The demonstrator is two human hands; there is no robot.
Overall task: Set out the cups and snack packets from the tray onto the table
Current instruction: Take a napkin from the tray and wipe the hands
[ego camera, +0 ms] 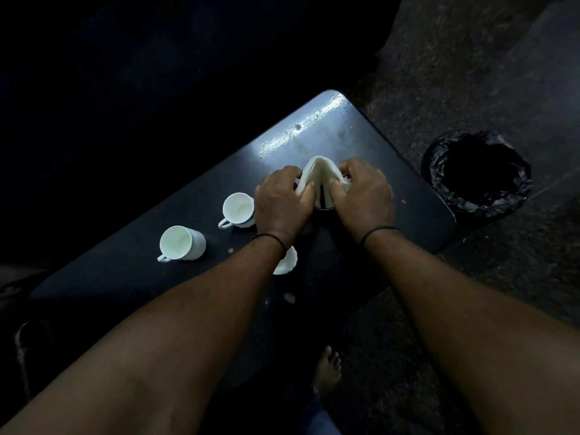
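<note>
A dark table (pixel 188 271) holds three white cups. One cup (pixel 181 243) stands at the left, a second cup (pixel 238 210) sits beside my left hand, and a third cup (pixel 287 262) is partly hidden under my left wrist. Both hands meet over the table's middle. My left hand (pixel 282 205) and my right hand (pixel 364 196) each grip a side of a white folded paper or packet (pixel 320 174), bent into a peak. A dark round object under the paper is mostly hidden. No tray is visible.
A bin lined with a black bag (pixel 475 177) stands on the floor just right of the table. My bare foot (pixel 328 368) is below the table's near edge. Small white crumbs (pixel 288 297) lie near the front. The surroundings are very dark.
</note>
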